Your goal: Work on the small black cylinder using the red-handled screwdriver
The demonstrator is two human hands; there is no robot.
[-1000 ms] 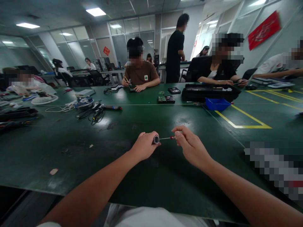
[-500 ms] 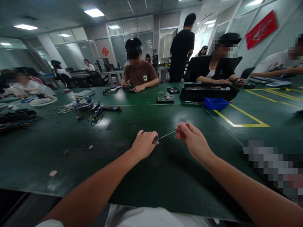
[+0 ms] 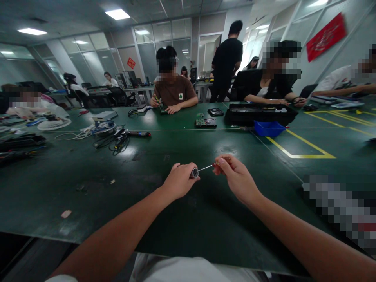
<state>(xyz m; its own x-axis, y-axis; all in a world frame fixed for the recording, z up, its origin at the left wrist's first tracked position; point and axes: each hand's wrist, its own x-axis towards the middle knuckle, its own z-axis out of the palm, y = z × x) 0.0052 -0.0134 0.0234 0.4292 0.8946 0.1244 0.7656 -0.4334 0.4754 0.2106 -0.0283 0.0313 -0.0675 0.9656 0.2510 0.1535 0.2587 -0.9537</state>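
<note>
- Presently, one cylinder [image 3: 194, 173] is seen over the middle of the green table [image 3: 182, 231]; it looks dark, and its open round end has a silvery rim.
- The left hand [image 3: 180, 180] is closed around this cylinder, so most of its body is hidden.
- The right hand [image 3: 235, 174] pinches one screwdriver [image 3: 205, 168] by its red handle; the shaft is thin, shiny and slightly tilted.
- The tip is at the rim; whether it touches, I cannot tell.
- The two hands are apart, with the shaft between them.
- Farther away are two drives [image 3: 206, 123], one blue tray [image 3: 269, 130] and one black case [image 3: 243, 120].
</note>
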